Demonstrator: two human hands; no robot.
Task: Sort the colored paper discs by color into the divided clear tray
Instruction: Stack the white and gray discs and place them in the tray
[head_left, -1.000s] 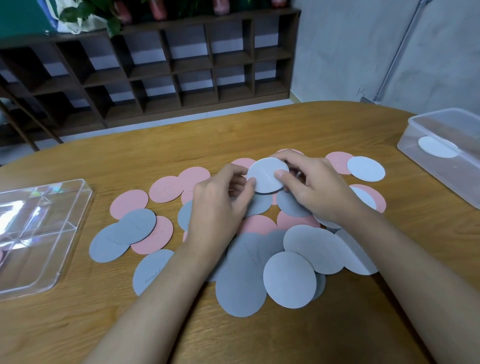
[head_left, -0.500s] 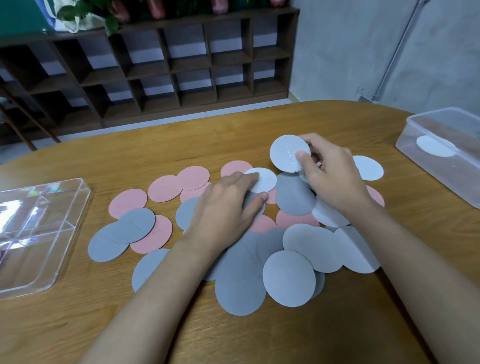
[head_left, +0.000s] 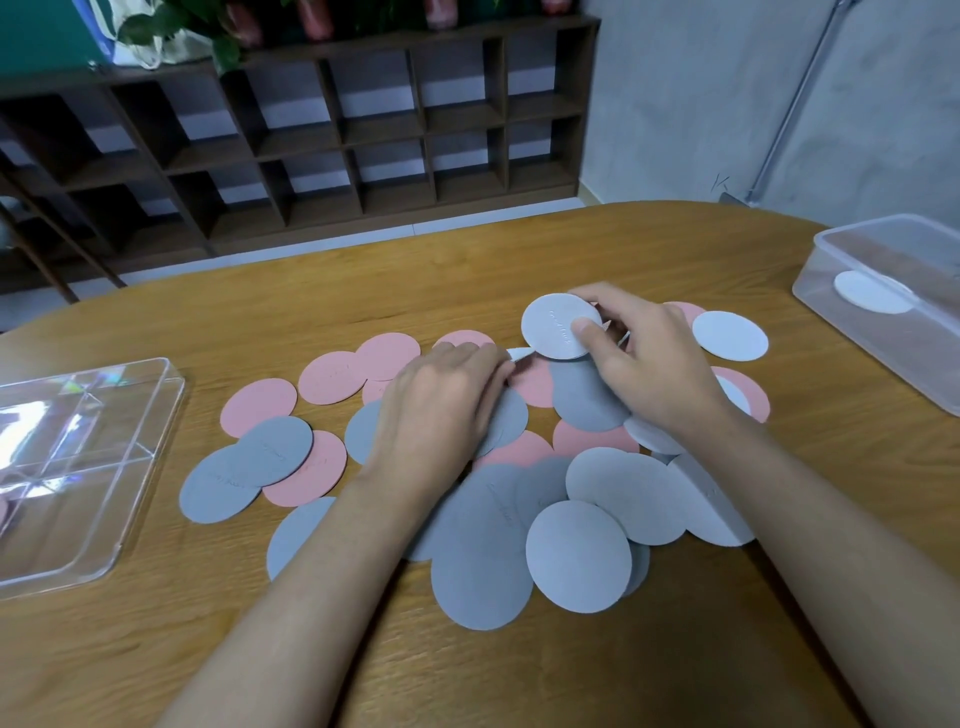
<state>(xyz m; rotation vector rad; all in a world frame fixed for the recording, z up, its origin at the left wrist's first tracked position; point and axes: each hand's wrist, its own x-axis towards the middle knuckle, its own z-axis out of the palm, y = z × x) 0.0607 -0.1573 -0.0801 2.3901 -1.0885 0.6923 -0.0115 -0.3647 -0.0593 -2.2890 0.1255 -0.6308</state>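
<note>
Matte pale disc (head_left: 558, 327) pinched upright by right hand (head_left: 649, 364).

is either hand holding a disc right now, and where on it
Right hand pinches a white disc by its right edge; left hand lies on the pile, hold unclear.

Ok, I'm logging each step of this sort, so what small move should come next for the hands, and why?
Probably the left hand should finish lifting the pale disc it is pinching from the pile and pass it to the right hand, which already holds a pale disc upright. The divided clear tray sits far left, so gathering same-coloured discs first seems sensible.
</note>
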